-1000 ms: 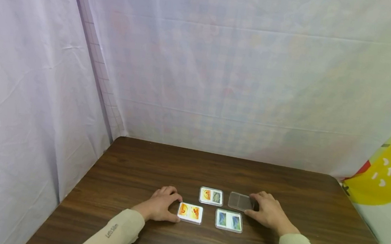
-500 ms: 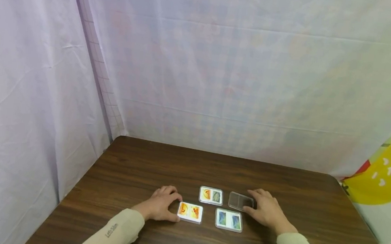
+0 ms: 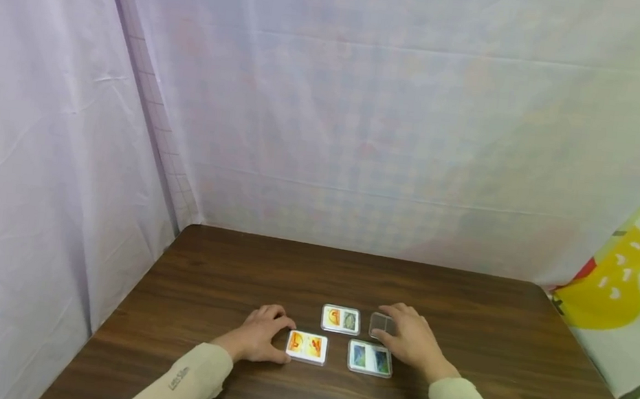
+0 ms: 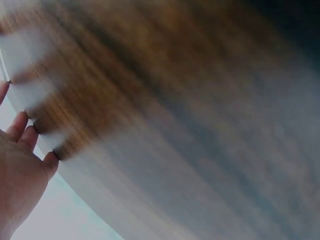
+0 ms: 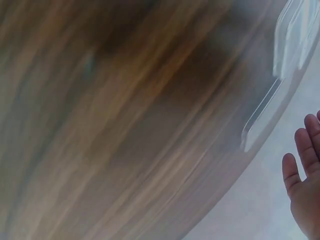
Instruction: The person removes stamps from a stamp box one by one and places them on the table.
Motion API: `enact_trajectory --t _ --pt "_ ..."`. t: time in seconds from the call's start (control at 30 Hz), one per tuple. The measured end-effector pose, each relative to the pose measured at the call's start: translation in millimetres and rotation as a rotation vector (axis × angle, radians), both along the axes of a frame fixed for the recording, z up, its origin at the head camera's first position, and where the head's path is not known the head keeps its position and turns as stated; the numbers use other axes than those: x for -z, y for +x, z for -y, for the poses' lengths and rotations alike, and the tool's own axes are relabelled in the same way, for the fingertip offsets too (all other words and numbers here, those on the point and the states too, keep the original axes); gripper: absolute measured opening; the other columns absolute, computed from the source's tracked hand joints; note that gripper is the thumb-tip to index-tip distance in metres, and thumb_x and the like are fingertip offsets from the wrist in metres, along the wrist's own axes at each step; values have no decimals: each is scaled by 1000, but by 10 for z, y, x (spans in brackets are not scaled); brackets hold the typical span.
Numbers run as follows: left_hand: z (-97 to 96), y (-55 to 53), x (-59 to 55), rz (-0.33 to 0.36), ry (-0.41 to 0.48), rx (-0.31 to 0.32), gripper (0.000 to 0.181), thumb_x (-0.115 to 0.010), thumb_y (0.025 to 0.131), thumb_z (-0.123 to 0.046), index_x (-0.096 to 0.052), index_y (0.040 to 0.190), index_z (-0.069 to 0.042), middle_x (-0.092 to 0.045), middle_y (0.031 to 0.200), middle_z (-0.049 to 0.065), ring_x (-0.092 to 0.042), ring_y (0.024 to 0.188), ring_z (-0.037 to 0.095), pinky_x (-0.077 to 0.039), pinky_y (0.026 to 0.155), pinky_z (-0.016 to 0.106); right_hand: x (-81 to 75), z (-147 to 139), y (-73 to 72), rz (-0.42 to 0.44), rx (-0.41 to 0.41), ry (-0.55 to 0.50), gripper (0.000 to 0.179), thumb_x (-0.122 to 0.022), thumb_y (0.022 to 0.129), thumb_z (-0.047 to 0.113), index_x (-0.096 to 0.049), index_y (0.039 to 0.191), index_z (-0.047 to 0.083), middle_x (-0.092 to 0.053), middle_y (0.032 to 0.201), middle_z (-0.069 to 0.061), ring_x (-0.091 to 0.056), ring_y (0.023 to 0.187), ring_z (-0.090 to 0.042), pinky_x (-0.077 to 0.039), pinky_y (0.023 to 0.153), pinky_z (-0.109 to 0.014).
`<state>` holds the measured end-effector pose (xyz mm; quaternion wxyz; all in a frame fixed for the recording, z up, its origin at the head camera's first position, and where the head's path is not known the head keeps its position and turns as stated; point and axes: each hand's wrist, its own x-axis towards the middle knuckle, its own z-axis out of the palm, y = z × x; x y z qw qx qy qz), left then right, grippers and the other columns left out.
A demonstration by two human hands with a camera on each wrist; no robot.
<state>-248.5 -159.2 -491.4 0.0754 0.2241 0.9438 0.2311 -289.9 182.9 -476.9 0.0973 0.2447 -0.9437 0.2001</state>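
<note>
Orange-and-yellow pictures fill a clear flat card case [image 3: 307, 346] on the brown table. My left hand [image 3: 261, 334] rests at its left end, with thumb and index finger near its two left corners. In the left wrist view several fingertips [image 4: 31, 131] meet the table surface. My right hand [image 3: 412, 337] is over the right part of a clear case with no picture [image 3: 379, 325], hiding much of it; whether it touches cannot be seen. Its fingers look straight in the right wrist view. Just below lies a case with blue-green pictures [image 3: 370, 359].
A case with one orange and one grey-green picture [image 3: 340, 319] lies behind, between the hands. White curtains [image 3: 362, 132] hang along the table's back and left sides. A yellow printed figure [image 3: 607, 281] shows beyond the right edge of the table [image 3: 462, 292].
My right hand has slid left, further over the clear pictureless case. The left hand stays at the orange case. The whole view has shifted slightly, and none of the cases has visibly moved.
</note>
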Motion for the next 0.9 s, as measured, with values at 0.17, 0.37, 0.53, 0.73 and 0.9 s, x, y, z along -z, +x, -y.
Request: enact_trajectory --t 0.17,0.37,0.53,0.73,0.9 --pt "7 8 3 1 9 -4 54 -80 78 -37 -61 125 -16 -44 135 13 -35 131 36 -25 110 57 26 166 48 34 26 -57 48 -74 88 30 -64 125 2 -64 118 -14 -57 111 -35 -42 93 -58" --pt "7 1 1 6 17 0 55 -80 79 -36 -61 126 -16 -43 135 13 -35 131 37 -24 110 57 24 336 101 56 64 -102 45 -75 87 28 -66 123 3 -65 117 -12 -58 111 -35 -42 93 -58" --pt "5 2 -6 9 20 6 55 -79 80 -36 -60 127 -15 -43 136 14 -35 131 37 -24 110 57 21 473 139 45 82 -137 43 -76 87 27 -67 121 3 -65 116 -13 -60 109 -35 -45 92 -55" --pt "11 4 2 -3 29 4 54 -80 80 -36 -61 126 -15 -44 136 15 -36 131 37 -25 110 58 13 632 200 66 86 -212 41 -76 86 26 -68 119 3 -67 113 -13 -61 107 -35 -46 93 -52" --pt "15 8 12 6 45 6 55 -80 80 -35 -60 126 -13 -44 135 15 -36 131 38 -25 110 58 35 735 249 52 81 -226 40 -76 85 26 -69 115 1 -68 104 -12 -63 99 -32 -48 87 -50"
